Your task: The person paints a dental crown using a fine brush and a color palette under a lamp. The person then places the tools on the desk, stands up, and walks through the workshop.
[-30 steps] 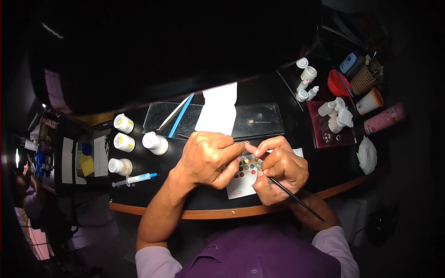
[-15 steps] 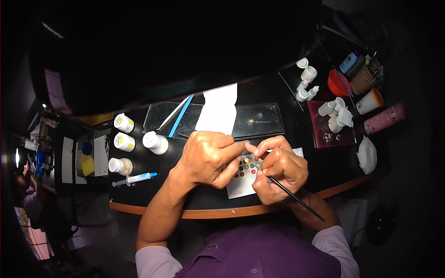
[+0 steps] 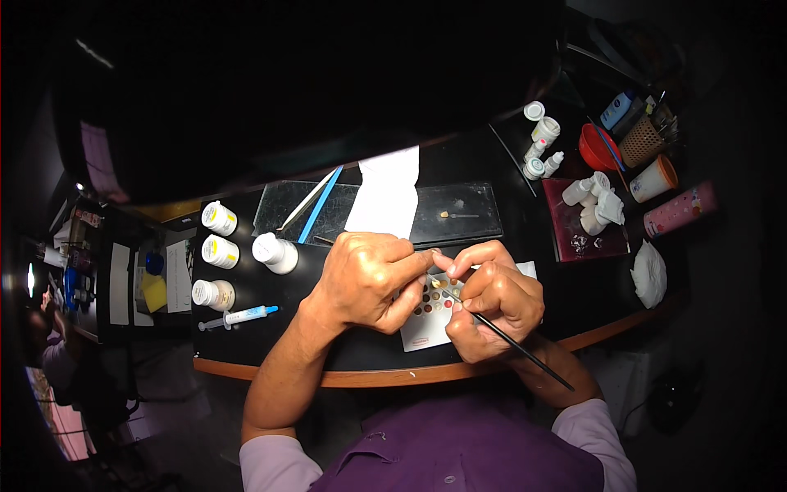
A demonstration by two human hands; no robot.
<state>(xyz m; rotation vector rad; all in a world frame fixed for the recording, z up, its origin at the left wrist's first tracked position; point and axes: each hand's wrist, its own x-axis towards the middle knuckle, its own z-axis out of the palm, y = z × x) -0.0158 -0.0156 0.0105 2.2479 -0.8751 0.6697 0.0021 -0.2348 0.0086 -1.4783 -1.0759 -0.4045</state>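
Observation:
My left hand (image 3: pixel 367 279) is curled over the black table, fingertips pinching something small that I cannot make out. My right hand (image 3: pixel 492 299) meets it and grips a thin black brush (image 3: pixel 525 351), whose handle runs back to the lower right. The brush tip points at the spot between both hands. Under the hands lies a white card (image 3: pixel 430 316) with several small coloured dots of paint.
A glass slab (image 3: pixel 467 215) behind the hands bears a white paper sheet (image 3: pixel 385 195), a blue tool (image 3: pixel 318 205) and a small piece on a pin. White jars (image 3: pixel 218 250) and a syringe (image 3: pixel 242 316) stand left. More bottles, a red bowl (image 3: pixel 597 148) and cups crowd the right.

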